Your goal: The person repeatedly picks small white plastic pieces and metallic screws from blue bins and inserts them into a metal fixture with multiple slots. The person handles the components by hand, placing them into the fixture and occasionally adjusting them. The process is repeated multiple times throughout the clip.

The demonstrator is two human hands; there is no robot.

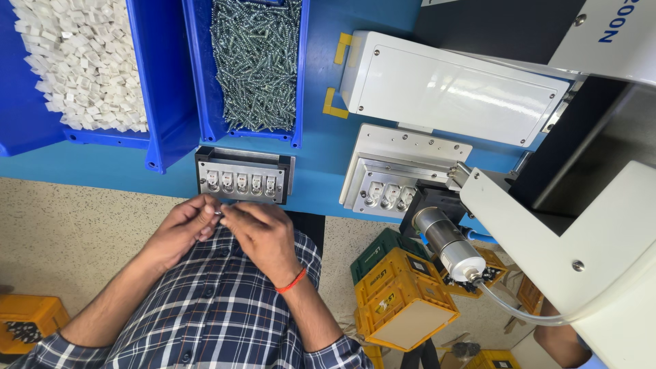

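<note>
Left hand (179,229): fingers curled, pinching a small metal part (219,213) at the fingertips; likely a screw, too small to be sure.
Right hand (263,236): fingers bent, closed on the same part from the other side; orange band on the wrist.
Position: both hands meet just below the small jig (242,179) with five white pieces seated in a row.
Bins: blue bin of screws (254,65) directly above the jig; blue bin of small white blocks (82,58) to its left.
Second fixture (396,179) with three seated pieces, to the right, beside a white machine housing (451,89).
Risk: the part could slip from the fingertips and drop to the speckled floor (61,232), since the hands sit past the bench edge.
Markings: yellow tape corners (336,75) on the blue bench, left of the housing; yellow crates (403,294) with dark lettering below.
</note>
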